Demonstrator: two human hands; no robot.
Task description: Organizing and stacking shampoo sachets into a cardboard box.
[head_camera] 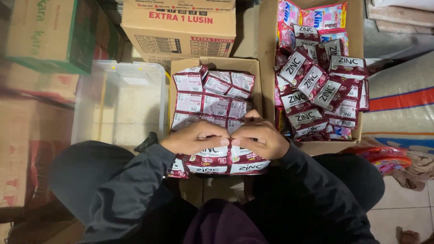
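My left hand [196, 138] and my right hand [260, 135] meet at the middle of the view, both gripping a strip of maroon and white sachets [226, 161] that hangs over the near edge of an open cardboard box [253, 68]. The thumbs and fingertips pinch the strip's top edge side by side. More joined sachet strips [210, 97] lie flat in rows inside that box, beyond my hands. Dark sleeves cover both my forearms.
A second cardboard box [266, 27] at the right holds a loose heap of maroon sachets [316, 86] and pink sachets [323, 16]. An empty clear plastic tub [120, 101] stands at the left. Closed cartons [178, 27] stand behind. A woven sack [400, 97] lies far right.
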